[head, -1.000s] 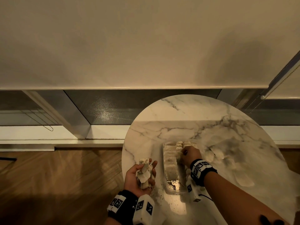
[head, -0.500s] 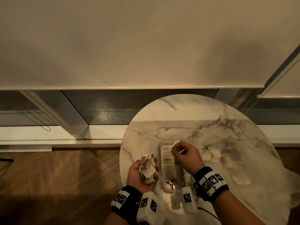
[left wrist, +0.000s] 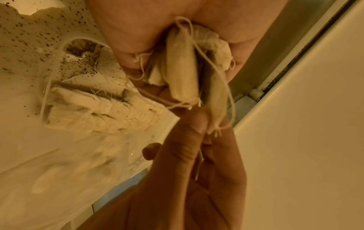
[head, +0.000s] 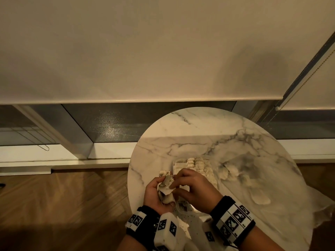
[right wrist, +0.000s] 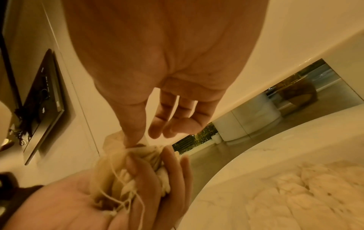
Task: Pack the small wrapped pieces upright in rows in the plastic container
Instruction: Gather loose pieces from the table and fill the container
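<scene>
Over the round white marble-patterned table (head: pixel 181 142), the left hand (head: pixel 155 194) is cupped palm-up, fingers curled round a small bunch of pale, soft wrapped pieces with loose white strings (left wrist: pixel 183 74). They look much like tea bags, though no print is legible. The right hand (head: pixel 195 187) reaches across, thumb and forefinger closed on the top edge of one piece in that bunch, the other fingers hanging relaxed. The left wrist view shows the pinch clearly: a fingertip (left wrist: pixel 197 124) pressed against the end of a long piece. That piece is not yet free of the bunch, as far as can be told.

Just beyond the hands sits the clear rectangular plastic container (head: pixel 175 164), and here is the progress. Its far portion holds cream-coloured pieces standing on edge in close rows (head: pixel 197 163); the left wrist view shows them packed side by side (left wrist: pixel 98 109). The near end looks bare, with dark specks scattered on the floor of the container and the table around it, so there seems to be room for more.

To the right of the container, more loose pieces (head: pixel 230 171) lie flat on the marble, some well apart from it.

By my reckoning, the job is partway through: several rows are in, a handful is waiting in the left hand, and a scatter remains on the table.
</scene>
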Motion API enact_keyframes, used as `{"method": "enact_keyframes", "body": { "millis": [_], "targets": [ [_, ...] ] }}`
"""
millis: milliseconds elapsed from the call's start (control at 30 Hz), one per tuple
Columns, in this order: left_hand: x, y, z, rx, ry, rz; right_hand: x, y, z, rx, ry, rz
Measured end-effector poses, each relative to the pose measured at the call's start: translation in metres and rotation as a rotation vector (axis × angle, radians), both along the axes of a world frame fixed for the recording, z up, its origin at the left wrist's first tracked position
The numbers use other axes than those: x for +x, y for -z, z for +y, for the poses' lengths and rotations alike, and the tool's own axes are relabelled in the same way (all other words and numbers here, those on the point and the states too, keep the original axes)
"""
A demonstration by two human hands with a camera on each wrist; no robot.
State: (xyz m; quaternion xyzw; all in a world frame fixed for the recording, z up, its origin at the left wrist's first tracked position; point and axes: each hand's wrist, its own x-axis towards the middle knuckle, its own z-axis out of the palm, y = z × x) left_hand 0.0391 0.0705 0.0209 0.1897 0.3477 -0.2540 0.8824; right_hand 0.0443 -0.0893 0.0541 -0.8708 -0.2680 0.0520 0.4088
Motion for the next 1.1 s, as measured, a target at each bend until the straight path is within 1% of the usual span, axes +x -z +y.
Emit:
{"method": "enact_keyframes", "body": {
  "millis": [133,267,400,567,667,767,867,933,1067,1100],
  "targets": [
    [-0.001,0.003,0.0,0.014,-0.017,0.031,0.002,-0.006,0.001,0.14,0.048,0.041],
    [-0.004,0.007,0.002,0.042,0.018,0.048,0.004,-0.013,-0.003,0.299,0.144,0.173],
    [-0.005,0.013,0.003,0.017,-0.035,0.053,0.011,-0.013,-0.015,0.47,0.278,0.33],
    [-0.008,0.015,0.008,-0.009,-0.028,0.084,0.023,-0.007,-0.038,0.585,0.416,0.376],
    [-0.01,0.013,0.008,-0.019,-0.044,0.095,0.031,0.001,-0.052,0.605,0.532,0.411],
    [-0.011,0.01,0.008,-0.022,-0.043,0.091,0.04,0.018,-0.063,0.554,0.644,0.476],
    [-0.011,0.008,0.008,-0.023,-0.031,0.088,0.048,0.041,-0.067,0.405,0.691,0.528],
    [-0.011,0.007,0.008,-0.017,-0.039,0.091,0.052,0.055,-0.067,0.284,0.681,0.541],
    [-0.012,0.012,0.009,-0.001,-0.048,0.119,0.057,0.082,-0.062,-0.084,0.606,0.557],
    [-0.012,0.014,0.01,0.001,-0.055,0.125,0.057,0.087,-0.06,-0.145,0.585,0.578]
  ]
}}
